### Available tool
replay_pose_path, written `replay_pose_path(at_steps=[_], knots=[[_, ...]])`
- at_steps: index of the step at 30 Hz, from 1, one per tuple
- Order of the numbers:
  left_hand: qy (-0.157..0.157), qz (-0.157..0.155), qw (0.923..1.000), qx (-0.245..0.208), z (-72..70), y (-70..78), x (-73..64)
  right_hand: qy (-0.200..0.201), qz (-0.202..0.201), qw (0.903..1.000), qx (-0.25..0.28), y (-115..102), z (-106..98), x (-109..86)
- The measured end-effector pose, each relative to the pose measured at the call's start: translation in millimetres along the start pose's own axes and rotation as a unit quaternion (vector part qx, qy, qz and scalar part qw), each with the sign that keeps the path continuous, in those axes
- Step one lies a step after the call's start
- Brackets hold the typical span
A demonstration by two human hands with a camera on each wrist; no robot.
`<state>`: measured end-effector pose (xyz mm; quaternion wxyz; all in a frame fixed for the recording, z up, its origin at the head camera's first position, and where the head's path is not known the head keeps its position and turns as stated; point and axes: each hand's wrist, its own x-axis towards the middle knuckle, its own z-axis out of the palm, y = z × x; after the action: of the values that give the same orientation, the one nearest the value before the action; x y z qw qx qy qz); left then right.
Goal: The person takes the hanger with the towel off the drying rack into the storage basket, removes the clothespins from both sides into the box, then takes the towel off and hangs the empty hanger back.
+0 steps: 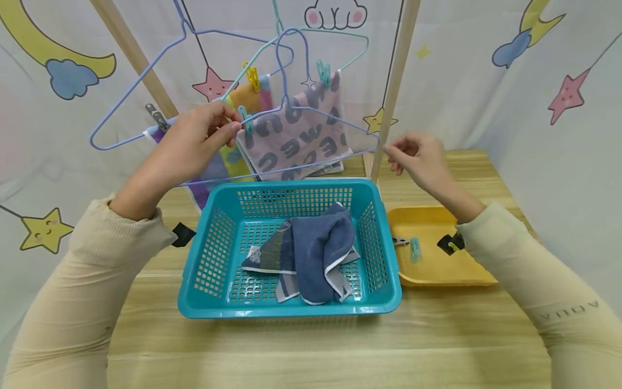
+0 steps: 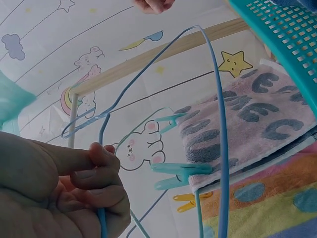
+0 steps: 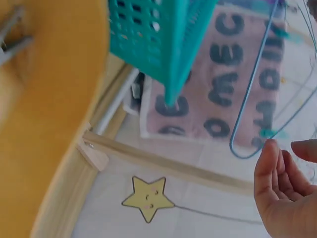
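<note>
My left hand (image 1: 191,138) pinches one shoulder of a thin blue hanger (image 2: 221,104), its hook upward, in front of the hung towels. Curled fingers wrap the wire in the left wrist view. My right hand (image 1: 418,159) is just beyond the hanger's right end, fingers loosely bent; in the right wrist view its thumb and fingers are apart and hold nothing. Behind the hanger, a pink towel with grey letters (image 1: 311,138) hangs by teal clothespins (image 1: 323,73). Below, a dark blue towel (image 1: 316,243) lies crumpled in the teal basket (image 1: 289,312), along with a patterned cloth (image 1: 274,254).
Right of the basket stands a yellow tray (image 1: 437,275) with a teal clothespin (image 1: 415,249) and a grey one. A rainbow towel (image 1: 238,156) hangs from another blue hanger (image 1: 138,81) at the left. Wooden posts (image 1: 396,70) rise behind the wooden table (image 1: 316,351).
</note>
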<state>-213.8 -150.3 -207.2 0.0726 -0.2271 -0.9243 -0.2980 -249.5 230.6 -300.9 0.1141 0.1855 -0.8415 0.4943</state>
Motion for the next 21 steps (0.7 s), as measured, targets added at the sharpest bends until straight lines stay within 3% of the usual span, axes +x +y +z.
replay_pose_path(at_steps=[4, 8, 14, 21], knots=[[0.014, -0.012, 0.9998, 0.0, -2.9, 4.6, 4.2, 0.07, 0.036, 0.9968, -0.015, 4, -12, 19.2], [0.027, -0.022, 0.9994, -0.007, -6.9, 6.9, 9.4, 0.094, 0.064, 0.9934, -0.012, 3, -17, 38.7], [0.042, -0.02, 0.9988, -0.014, -12.5, 10.2, 13.7, 0.108, 0.093, 0.9859, 0.088, 0, -14, 62.9], [0.053, -0.011, 0.9985, 0.001, -16.9, 15.5, 14.9, 0.124, 0.096, 0.9614, 0.226, 0, -11, 76.9]])
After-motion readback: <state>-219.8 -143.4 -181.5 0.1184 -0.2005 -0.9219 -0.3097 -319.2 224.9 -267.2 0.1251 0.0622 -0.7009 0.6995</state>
